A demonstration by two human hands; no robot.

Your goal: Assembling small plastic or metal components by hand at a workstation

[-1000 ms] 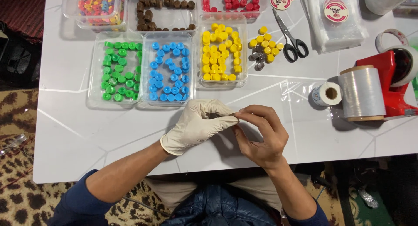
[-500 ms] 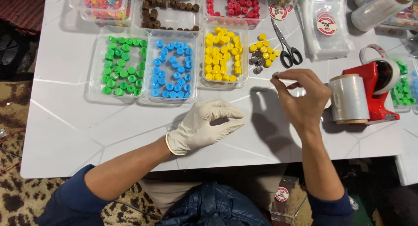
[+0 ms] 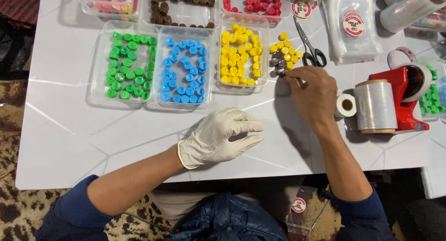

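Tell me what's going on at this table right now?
A person sits at a white table set with clear trays of sorted coloured pieces. The bare right hand reaches to a small loose pile of yellow and brown pieces beside the scissors, fingertips pinched at its edge. The gloved left hand rests loosely curled on the table, holding nothing visible.

White tabletop point(image 3: 74, 143) with faint grey crack-like lines; clear trays sit side by side toward 12 o'clock: green caps point(image 3: 127, 66) at 10, blue caps point(image 3: 183, 69) at 11, yellow caps point(image 3: 239, 55) at 12, with further trays of mixed, brown and red pieces along the far edge. Loose yellow and grey caps point(image 3: 283, 55) lie just right of the yellow tray, black-handled scissors point(image 3: 309, 43) beside them. At 2–3 o'clock: clear bags point(image 3: 353, 32), red tape dispenser point(image 3: 404, 99), clear film roll point(image 3: 375, 106), small white roll point(image 3: 346, 105); gloved left hand point(image 3: 223, 136) rests at centre.
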